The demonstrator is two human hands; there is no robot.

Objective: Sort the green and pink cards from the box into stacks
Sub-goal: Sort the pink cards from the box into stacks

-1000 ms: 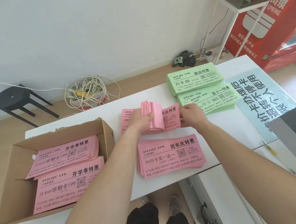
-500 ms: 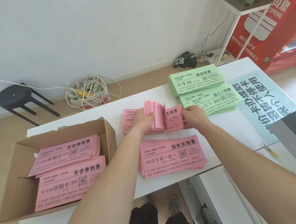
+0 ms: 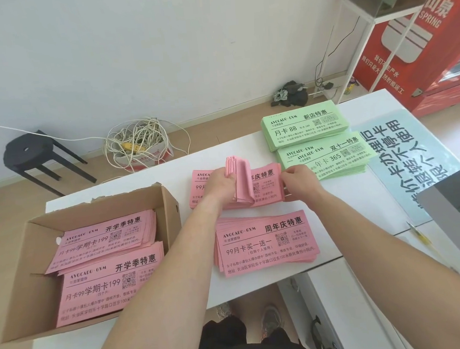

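Gripping a thick bundle of pink paper cards (image 3: 239, 181) bent up on edge, the left hand (image 3: 219, 187) has its fingers closed round the sheaf, whose lower edge rests on the far pink card stack (image 3: 265, 184) lying flat on the white table (image 3: 147, 180). The right hand (image 3: 300, 181) pinches the right end of that flat stack, fingers curled shut on its edge, thumb side toward the bundle. What matters for laying the bundle down, as I judge it, is that the stack's long axis runs left to right across the table while the bundle stands curled across it, so it must unroll rightward toward the right hand to lie square. The left hand is the nearer one and carries the load; the right only steadies. Room is tight: the near pink card stack (image 3: 266, 242) lies just beside on the person's side, and the two green card stacks (image 3: 304, 125) sit close on the right, the nearer one almost touching the right hand. More pink cards remain in the brown cardboard box (image 3: 18, 271) to the left, near the table's edge.
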